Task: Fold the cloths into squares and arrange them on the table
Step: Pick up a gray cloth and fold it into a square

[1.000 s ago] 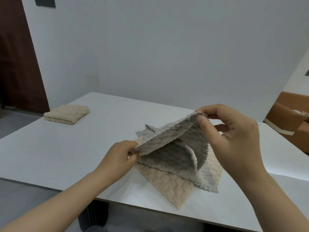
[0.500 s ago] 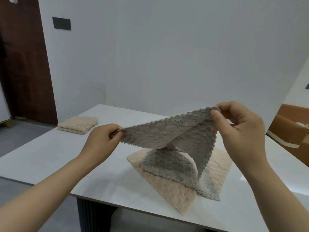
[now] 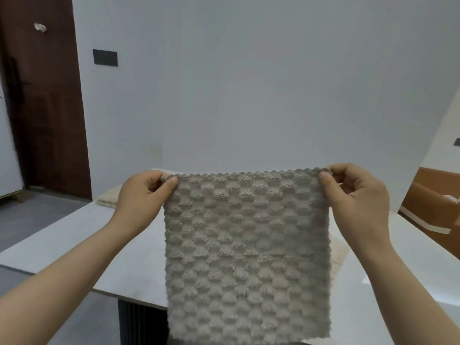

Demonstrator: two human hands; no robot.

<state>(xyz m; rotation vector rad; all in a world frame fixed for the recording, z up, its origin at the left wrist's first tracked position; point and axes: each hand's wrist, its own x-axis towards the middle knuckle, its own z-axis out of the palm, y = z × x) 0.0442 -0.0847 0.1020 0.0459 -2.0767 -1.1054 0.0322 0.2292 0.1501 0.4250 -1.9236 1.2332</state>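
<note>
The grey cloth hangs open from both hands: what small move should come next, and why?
Probably lower the grey cloth flat onto the table: the left hand and right hand pinch its top corners and it hangs unfolded in the air.

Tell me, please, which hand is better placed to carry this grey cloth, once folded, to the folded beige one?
Left, probably. The left hand and right hand each pinch a top corner of the grey cloth, but the folded beige cloth lies just behind the left hand.
</note>
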